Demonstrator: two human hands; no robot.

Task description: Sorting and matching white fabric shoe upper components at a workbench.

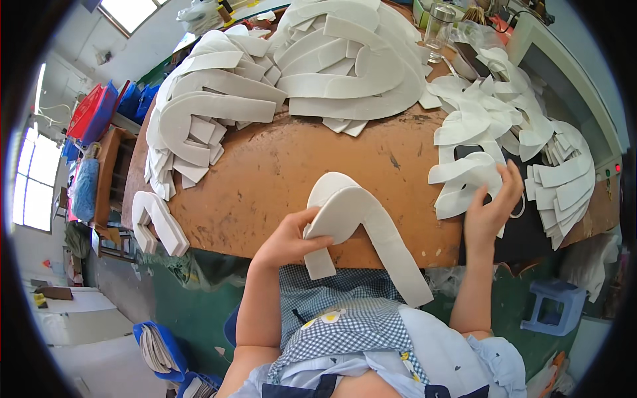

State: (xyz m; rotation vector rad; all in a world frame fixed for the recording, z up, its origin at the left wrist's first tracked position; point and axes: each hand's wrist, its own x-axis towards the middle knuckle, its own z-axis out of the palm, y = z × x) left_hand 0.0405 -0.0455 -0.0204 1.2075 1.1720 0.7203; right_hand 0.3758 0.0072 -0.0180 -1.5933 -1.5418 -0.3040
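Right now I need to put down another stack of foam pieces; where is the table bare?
The bare brown table patch lies between the left pile, the back pile and the left hand with its U-shaped piece. It is crowded at the right, where the right hand rests on small pieces.

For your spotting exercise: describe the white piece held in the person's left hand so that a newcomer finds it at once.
Start at the brown worktable, then its near edge. There the left hand holds a white U-shaped foam piece. Unlike the stacked piles, it is lifted alone, one long leg hanging past the table edge.

Foam stacks [285,79] on table [279,179], stool [549,306] right
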